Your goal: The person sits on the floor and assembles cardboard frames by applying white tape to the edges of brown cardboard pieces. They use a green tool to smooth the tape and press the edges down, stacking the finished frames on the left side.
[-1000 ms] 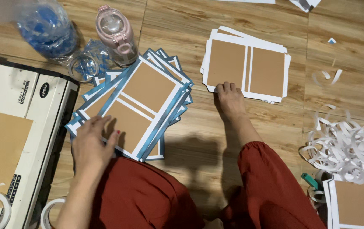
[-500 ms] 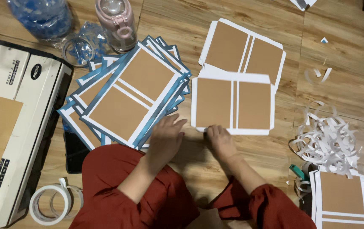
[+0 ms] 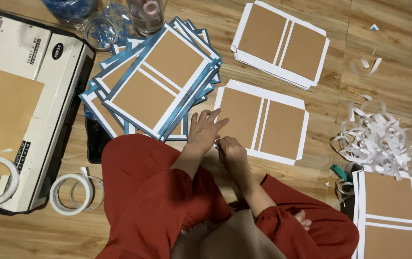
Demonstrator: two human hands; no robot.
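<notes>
- Your left hand (image 3: 205,128) lies flat with fingers spread on the near left corner of the white-and-brown cover sheet (image 3: 262,122), pressing it to the wooden floor (image 3: 388,43); it holds nothing.
- Your right hand (image 3: 231,147) is curled, fingertips pinched at the sheet's near white edge, just beside the left hand. Whether it grips a flap or a strip of tape I cannot tell.
- By my reading, you are working the white border at that corner, folding or sticking it over the board. The next move calls for a steady press from the left while the right runs along the edge, keeping the fold straight.
- The sheet lies straight ahead of your knees: two stiff, matte brown card panels separated by a narrow gap, on thin, smooth white paper with clipped corners.
- To its left sits a fanned stack of blue-edged covers (image 3: 155,79), touching or nearly touching the sheet; beyond it lies a white-edged stack (image 3: 283,43).
- Far left is a boxy white binding machine (image 3: 33,57), with rolls of white tape (image 3: 71,194) near your red-clothed knee.
- Curly white paper trimmings (image 3: 374,139) pile up at the right, above another cover (image 3: 389,211).
</notes>
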